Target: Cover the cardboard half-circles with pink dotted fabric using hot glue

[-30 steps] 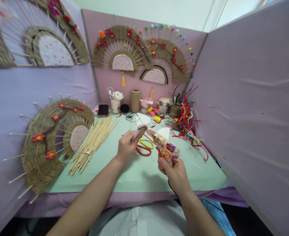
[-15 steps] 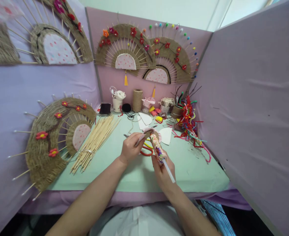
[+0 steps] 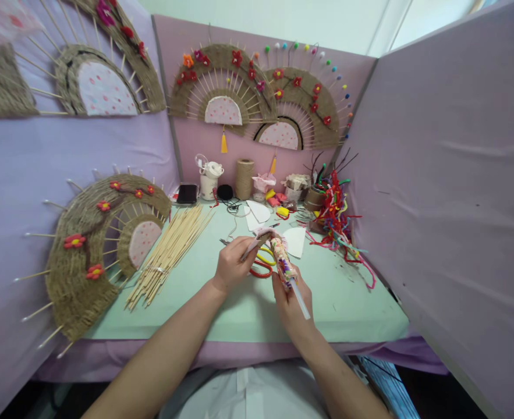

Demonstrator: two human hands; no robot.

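My right hand [image 3: 292,297] is closed round a glue gun [image 3: 283,266] covered in a flowered pattern, its nozzle pointing away from me and a white glue stick [image 3: 299,298] poking out the back. My left hand [image 3: 232,265] pinches a small half-round piece of pink fabric and brown twine [image 3: 260,237] just above the table. The gun's tip sits right at that piece. Under both hands lie scissors with red and yellow handles [image 3: 262,265] on the pale green table [image 3: 204,302].
A bundle of bamboo sticks [image 3: 169,250] lies to the left. A woven twine fan with red flowers [image 3: 95,244] leans on the left wall. Twine spool [image 3: 244,178], a white pot [image 3: 206,177], small containers and tangled coloured pipe cleaners [image 3: 335,218] stand at the back. White half-round cutouts [image 3: 295,240] lie nearby.
My right hand turned the glue gun from sideways to nozzle forward and brought it up to the piece in my left hand. In the last half second both hands barely moved.
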